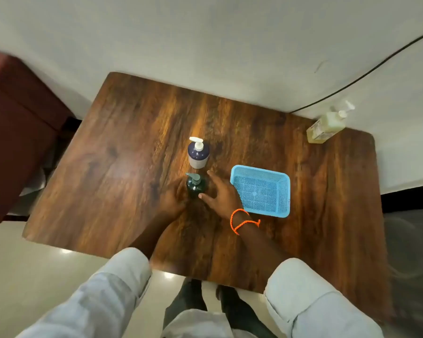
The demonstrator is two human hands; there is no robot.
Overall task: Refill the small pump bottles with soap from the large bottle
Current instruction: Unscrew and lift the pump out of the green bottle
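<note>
Pale rolled sleeves (122, 284) fill the bottom of the view, one on each forearm, and dark trouser legs with shoes show between them above a glossy floor (22, 259). Both forearms reach out over a dark wooden table (103, 167) toward a small dark green pump bottle (195, 186), which stands upright near the middle of the tabletop. On its left side, the left hand (171, 200) is blurred; it lies against or just beside the bottle, and whether its fingers curl round it cannot be told. On the other side, the right hand (220, 193) has its fingers straight and spread, with the thumb tip touching the bottle's lower side and the index finger stretched past it; it grips nothing. An orange cord bracelet (242, 222) circles the right wrist. Just beyond the green bottle stands a second small pump bottle (197, 154), dark blue above and white below, with a white pump; the two stand close but apart. Right of the hands, a light blue perforated plastic basket (261, 191) sits on the table. At the far right corner, well apart from everything else, stands the large clear bottle of yellowish soap (325, 126) with a clear pump. A black cable (376, 67) runs along the white wall behind it, and a dark red chair (17, 132) stands left of the table.
</note>
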